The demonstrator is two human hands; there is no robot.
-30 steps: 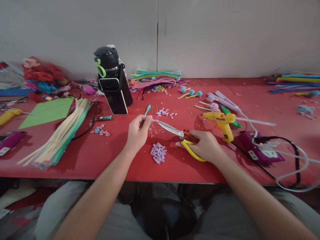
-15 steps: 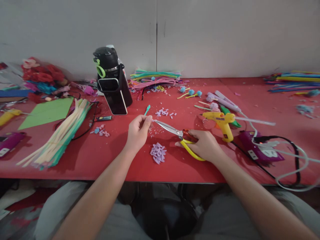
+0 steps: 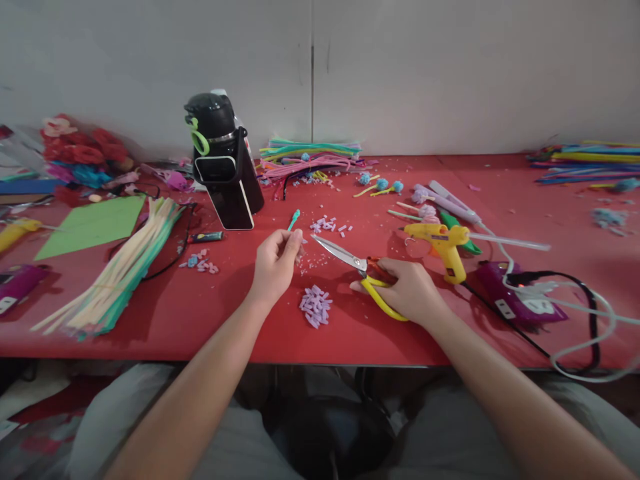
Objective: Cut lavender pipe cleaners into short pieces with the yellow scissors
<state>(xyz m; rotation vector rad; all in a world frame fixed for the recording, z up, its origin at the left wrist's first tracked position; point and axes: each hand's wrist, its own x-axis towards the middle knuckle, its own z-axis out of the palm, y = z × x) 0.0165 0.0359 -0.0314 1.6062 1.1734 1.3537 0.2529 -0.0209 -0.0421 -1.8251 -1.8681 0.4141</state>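
Observation:
My left hand (image 3: 276,261) is closed in a pinch, thumb against forefinger, on a small lilac piece (image 3: 304,241) that barely shows at the fingertips. Just behind that hand a short teal stem with a thicker tip (image 3: 295,217) sticks out; whether the hand touches it I cannot tell. My right hand (image 3: 407,288) grips scissors (image 3: 345,256) with yellow and orange handles. Their blades look closed, pointing left, with the tips a little right of my left fingertips. Below the blades lies a heap of cut lilac pieces (image 3: 316,307); looser lilac pieces (image 3: 327,225) lie behind.
On the right are a yellow glue gun (image 3: 440,241) and a purple power strip (image 3: 520,300) with cables. A black bottle in a holder (image 3: 227,173) stands back left. Pipe cleaners (image 3: 120,267) lie bundled at left. Blue pompoms on stems (image 3: 382,185) lie near the wall.
The scissors' tips have drawn slightly away to the right and up from my left fingertips. My left hand has barely moved.

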